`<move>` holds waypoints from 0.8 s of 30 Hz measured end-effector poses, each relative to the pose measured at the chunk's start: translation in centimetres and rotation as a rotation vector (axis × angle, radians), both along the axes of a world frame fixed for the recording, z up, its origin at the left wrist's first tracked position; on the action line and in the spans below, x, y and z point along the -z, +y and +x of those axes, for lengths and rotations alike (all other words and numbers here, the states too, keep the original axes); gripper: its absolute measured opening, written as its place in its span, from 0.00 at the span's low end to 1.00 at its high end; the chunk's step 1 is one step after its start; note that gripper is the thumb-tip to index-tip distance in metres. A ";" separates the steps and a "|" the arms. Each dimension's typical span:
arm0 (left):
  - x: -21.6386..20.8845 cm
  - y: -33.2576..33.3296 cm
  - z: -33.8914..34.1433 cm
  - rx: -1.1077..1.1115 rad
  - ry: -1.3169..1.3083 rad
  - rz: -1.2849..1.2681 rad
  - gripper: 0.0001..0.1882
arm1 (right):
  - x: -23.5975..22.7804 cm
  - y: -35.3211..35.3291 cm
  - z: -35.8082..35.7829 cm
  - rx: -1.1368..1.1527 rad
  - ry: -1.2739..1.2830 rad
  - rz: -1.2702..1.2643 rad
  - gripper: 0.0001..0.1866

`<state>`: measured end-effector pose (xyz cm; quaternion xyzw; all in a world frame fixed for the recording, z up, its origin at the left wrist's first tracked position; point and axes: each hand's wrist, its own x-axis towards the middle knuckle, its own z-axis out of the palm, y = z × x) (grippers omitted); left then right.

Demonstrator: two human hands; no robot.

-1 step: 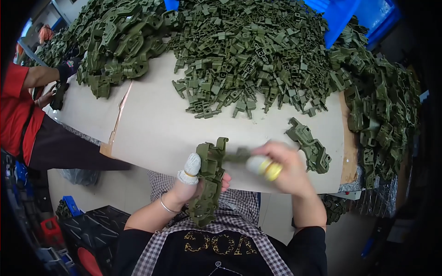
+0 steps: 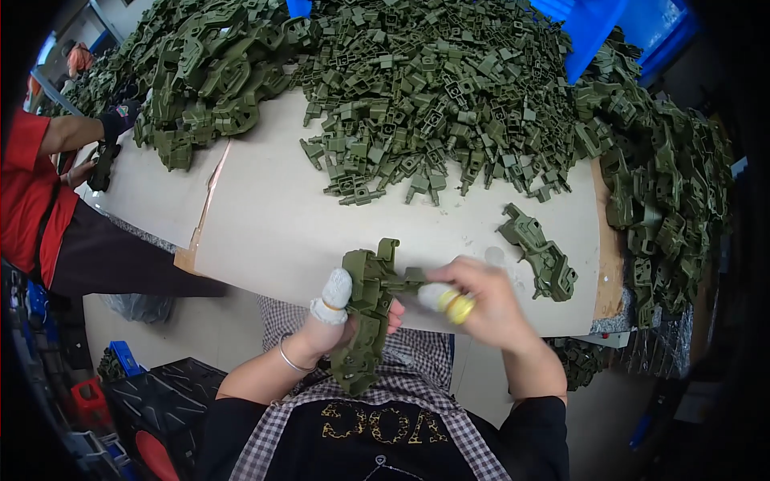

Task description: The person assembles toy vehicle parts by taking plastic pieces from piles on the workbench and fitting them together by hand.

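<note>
My left hand point(image 2: 330, 321), its thumb wrapped in white cloth, is closed round a long dark-green moulded plastic part point(image 2: 365, 321) with hollows and tabs. The part stands lengthwise over the table's near edge. My right hand point(image 2: 479, 301), white and yellow wrapping on its thumb, pinches a small green plastic piece point(image 2: 413, 277). That piece points left and meets the upper right side of the long part; whether it sits inside an opening I cannot tell. Another long green part point(image 2: 539, 254) lies on the table right of my right hand.
A big heap of small green pieces point(image 2: 449, 96) covers the table's far middle. Larger green parts point(image 2: 212, 72) pile at the far left and more point(image 2: 666, 192) at the right. Blue bins point(image 2: 634, 36) stand behind. A co-worker in a red shirt point(image 2: 32, 184) works at the left.
My right hand has moved left with the small piece, which now touches the long part's side. My left hand has hardly moved.
</note>
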<state>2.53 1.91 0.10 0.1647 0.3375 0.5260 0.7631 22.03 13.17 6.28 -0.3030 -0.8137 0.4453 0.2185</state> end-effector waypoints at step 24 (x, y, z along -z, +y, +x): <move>0.7 -3.9 2.0 0.283 0.229 0.442 0.49 | 4.3 -3.7 1.0 -0.395 -0.042 -0.073 0.10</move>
